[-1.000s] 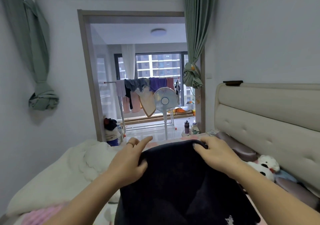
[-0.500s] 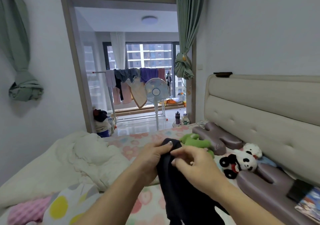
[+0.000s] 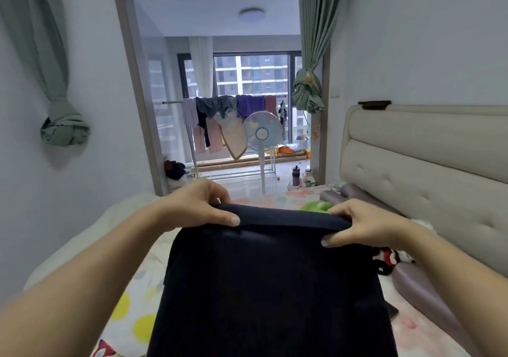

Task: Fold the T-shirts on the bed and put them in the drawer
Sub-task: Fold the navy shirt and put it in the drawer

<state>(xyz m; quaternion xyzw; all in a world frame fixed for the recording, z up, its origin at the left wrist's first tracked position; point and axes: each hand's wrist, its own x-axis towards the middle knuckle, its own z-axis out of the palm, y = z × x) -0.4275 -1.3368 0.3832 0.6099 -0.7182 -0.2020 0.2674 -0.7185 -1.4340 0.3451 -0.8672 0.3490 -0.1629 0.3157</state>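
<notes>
I see a bedroom: a bed (image 3: pixel 132 301) with a flower-print sheet stands against a padded cream headboard (image 3: pixel 426 164) on the right. Ahead, an open doorway gives onto a glazed balcony holding a standing fan (image 3: pixel 262 132) and a laden clothes rack (image 3: pixel 220 109). The task item, a dark navy T-shirt (image 3: pixel 269 288), is held up over the bed, spread wide between both hands and hanging toward the camera. The left hand (image 3: pixel 198 208) grasps the left corner of the top edge, its fingers (image 3: pixel 228 219) clamped on the cloth with the thumb on the near face. The right hand (image 3: pixel 365 224) grasps the right corner the same way, thumb forward. The edge runs nearly straight between them. A green plush toy (image 3: pixel 316 206) lies on the bed beyond the shirt. Knotted green curtains (image 3: pixel 64 131) hang beside the doorway.
</notes>
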